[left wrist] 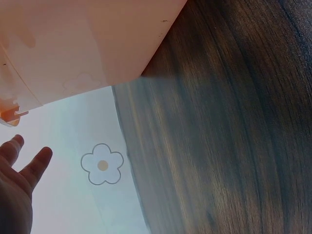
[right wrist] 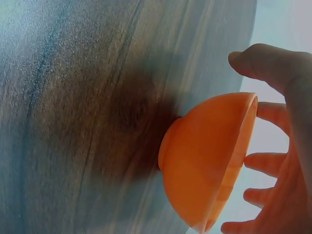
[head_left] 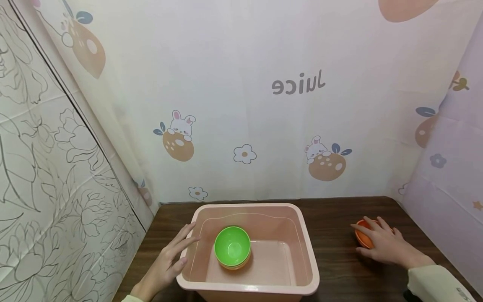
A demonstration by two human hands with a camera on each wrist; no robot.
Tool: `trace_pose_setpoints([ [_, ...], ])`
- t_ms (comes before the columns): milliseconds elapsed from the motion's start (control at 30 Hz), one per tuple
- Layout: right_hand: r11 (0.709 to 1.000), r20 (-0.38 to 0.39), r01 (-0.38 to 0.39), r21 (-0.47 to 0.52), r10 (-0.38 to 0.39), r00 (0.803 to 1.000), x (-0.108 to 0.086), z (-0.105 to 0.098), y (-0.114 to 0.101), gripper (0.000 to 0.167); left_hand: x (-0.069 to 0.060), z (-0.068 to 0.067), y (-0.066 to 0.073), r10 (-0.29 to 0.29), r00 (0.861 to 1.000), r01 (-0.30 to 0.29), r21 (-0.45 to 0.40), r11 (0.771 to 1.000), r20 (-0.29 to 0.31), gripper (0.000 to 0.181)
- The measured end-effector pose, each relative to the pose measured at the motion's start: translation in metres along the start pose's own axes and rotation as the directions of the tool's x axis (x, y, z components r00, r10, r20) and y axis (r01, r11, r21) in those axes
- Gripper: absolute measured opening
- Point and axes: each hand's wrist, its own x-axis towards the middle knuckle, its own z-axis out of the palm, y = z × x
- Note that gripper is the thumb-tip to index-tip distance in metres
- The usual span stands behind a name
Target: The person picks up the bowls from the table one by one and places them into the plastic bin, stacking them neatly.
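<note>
An orange bowl (right wrist: 204, 156) stands upright on the table at the right. Over its mouth spreads my right hand (head_left: 390, 245), fingers apart; in the right wrist view the thumb is clear of the bowl and the fingers are at or just beyond the rim, contact unclear. At the left rim of a pink plastic bin (head_left: 249, 287) is my left hand (head_left: 166, 262), its fingers extended and holding nothing. Inside the bin, towards the left, a green bowl (head_left: 233, 246) sits nested on an orange-toned bowl (head_left: 235, 267), of which only the lower edge shows.
The dark wood table (head_left: 336, 235) runs under the bin and the orange bowl. A printed curtain (head_left: 245, 105) hangs behind it, with more cloth (head_left: 453, 188) along the right side and a flower-patterned panel (head_left: 56, 167) at the left.
</note>
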Motion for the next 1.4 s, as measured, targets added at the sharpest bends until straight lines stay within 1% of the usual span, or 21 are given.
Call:
trace_pose_setpoints([
  [267,0.998,0.07,-0.045,0.041,0.042,0.997,0.001,-0.004,0.005,0.081,-0.001,-0.001,-0.001,0.01,1.0,-0.01,0.009,1.0,-0.002,0.045],
  [500,0.996,0.153,-0.08,0.042,0.073,0.986,0.003,-0.009,0.009,0.086,0.001,-0.001,-0.001,0.019,1.0,-0.019,0.004,1.0,0.002,0.044],
  [633,0.995,0.168,-0.085,0.043,0.077,0.983,0.005,-0.012,0.009,0.086,0.002,-0.001,-0.002,0.031,1.0,-0.031,-0.002,1.0,-0.003,0.043],
  [800,0.998,0.148,-0.046,0.036,0.04,0.988,0.005,-0.012,0.01,0.08,0.001,-0.001,-0.002,0.023,1.0,-0.023,0.002,1.0,0.0,0.044],
  [933,0.999,0.1,0.023,0.04,-0.027,0.995,0.005,-0.009,0.013,0.076,0.0,0.0,-0.002,0.02,1.0,-0.02,0.01,1.0,-0.002,0.044],
  [1067,0.994,0.039,0.087,0.065,-0.09,0.995,0.006,-0.006,0.015,0.075,0.0,0.0,-0.001,0.018,1.0,-0.018,0.014,1.0,-0.003,0.044],
  [1200,0.991,0.025,0.099,0.087,-0.101,0.995,0.006,-0.004,0.017,0.075,0.0,0.0,0.0,0.012,1.0,-0.012,0.01,1.0,0.002,0.044],
  [1400,0.992,0.061,0.087,0.089,-0.093,0.994,0.007,-0.005,0.017,0.075,0.0,-0.001,0.0,0.017,1.0,-0.017,0.014,1.0,-0.002,0.044],
])
